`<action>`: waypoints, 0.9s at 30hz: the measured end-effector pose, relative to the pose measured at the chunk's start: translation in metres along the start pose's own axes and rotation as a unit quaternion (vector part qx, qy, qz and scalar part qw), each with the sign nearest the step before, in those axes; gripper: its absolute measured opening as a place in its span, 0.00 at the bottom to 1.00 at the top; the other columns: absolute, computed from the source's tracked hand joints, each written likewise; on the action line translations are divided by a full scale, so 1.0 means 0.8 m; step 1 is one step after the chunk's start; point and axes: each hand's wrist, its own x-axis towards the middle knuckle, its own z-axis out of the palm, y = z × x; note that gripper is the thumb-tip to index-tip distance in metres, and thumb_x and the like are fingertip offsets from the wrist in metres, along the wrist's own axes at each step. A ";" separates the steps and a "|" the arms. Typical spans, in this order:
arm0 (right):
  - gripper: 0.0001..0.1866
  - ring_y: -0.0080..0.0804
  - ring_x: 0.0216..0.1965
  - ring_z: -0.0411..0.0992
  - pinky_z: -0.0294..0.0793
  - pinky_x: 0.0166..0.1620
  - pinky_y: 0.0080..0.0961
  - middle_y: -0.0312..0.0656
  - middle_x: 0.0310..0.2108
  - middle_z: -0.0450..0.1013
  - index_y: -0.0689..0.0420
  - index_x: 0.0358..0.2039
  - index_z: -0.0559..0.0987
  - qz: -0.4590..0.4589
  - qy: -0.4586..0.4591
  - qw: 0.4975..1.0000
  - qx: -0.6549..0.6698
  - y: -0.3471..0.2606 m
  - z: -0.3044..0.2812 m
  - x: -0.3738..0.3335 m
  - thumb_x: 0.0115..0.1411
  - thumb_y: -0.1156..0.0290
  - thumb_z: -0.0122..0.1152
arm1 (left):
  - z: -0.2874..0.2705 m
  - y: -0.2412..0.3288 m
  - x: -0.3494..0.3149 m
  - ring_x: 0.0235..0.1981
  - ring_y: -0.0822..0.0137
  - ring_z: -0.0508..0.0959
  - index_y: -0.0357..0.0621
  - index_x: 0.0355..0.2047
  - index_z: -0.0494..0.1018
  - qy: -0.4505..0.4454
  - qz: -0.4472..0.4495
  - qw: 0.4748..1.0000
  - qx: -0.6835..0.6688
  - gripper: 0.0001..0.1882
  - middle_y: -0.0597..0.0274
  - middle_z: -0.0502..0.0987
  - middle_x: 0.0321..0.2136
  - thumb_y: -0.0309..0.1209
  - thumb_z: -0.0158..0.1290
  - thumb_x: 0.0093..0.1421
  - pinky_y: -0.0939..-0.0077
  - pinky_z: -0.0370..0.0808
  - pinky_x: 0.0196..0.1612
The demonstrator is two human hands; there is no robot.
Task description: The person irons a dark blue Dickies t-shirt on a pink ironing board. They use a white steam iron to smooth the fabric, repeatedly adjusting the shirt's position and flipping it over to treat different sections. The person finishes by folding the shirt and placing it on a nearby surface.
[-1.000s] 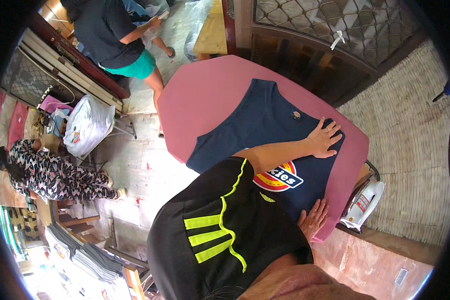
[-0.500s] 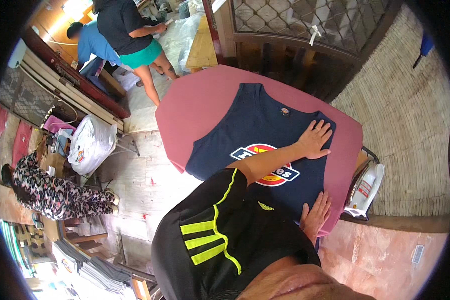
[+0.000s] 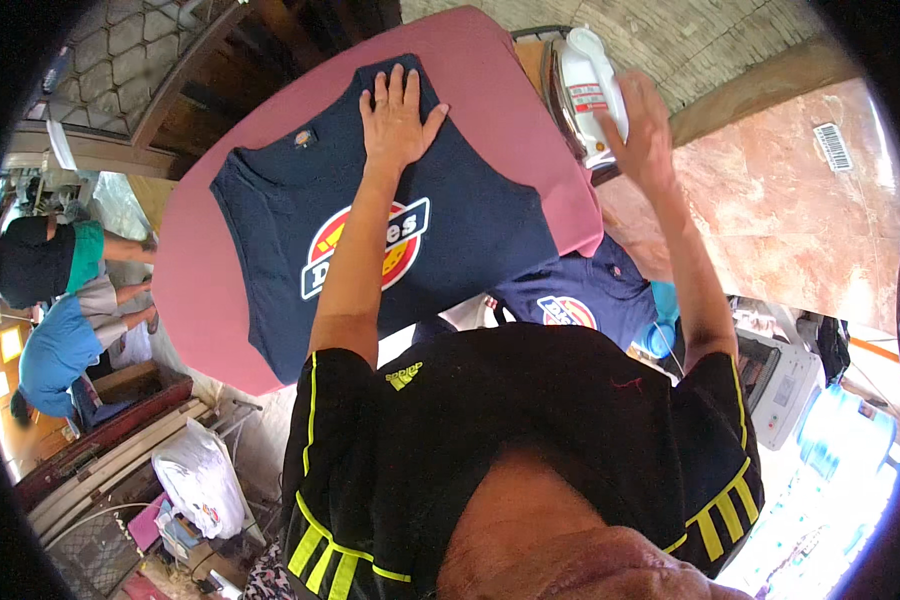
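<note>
A navy sleeveless shirt (image 3: 480, 210) with a round red, yellow and white print lies spread on an ironing board (image 3: 200, 250) covered in pink cloth. My left hand (image 3: 400, 125) rests flat on the shirt's upper part, near a shoulder strap, fingers spread. At the board's right end, a white clothes iron (image 3: 588, 85) sits on its rest. My right hand (image 3: 645, 135) is beside the iron's right side, slightly blurred, with thumb and fingers apart. Whether the fingertips touch the iron cannot be made out.
Another navy printed shirt (image 3: 615, 290) is below the board's near edge. Two people stand at the far left, one in a blue shirt (image 3: 50, 350). A white plastic bag (image 3: 198, 480) sits lower left. At right are a whitish machine (image 3: 785, 390) and a blue water jug (image 3: 850, 430).
My view has turned rightward. My right hand has left the board's near edge and reached over beside the iron. My left hand stays flat on the shirt.
</note>
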 end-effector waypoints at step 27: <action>0.27 0.57 0.42 0.79 0.78 0.43 0.45 0.58 0.40 0.77 0.59 0.51 0.75 0.150 -0.221 0.955 0.130 -0.171 -0.040 0.000 0.61 0.51 0.65 | 0.003 -0.006 0.000 0.72 0.47 0.52 0.40 0.68 0.60 -0.018 -0.009 0.999 -0.042 0.40 0.50 0.56 0.70 0.58 0.45 0.65 0.43 0.47 0.70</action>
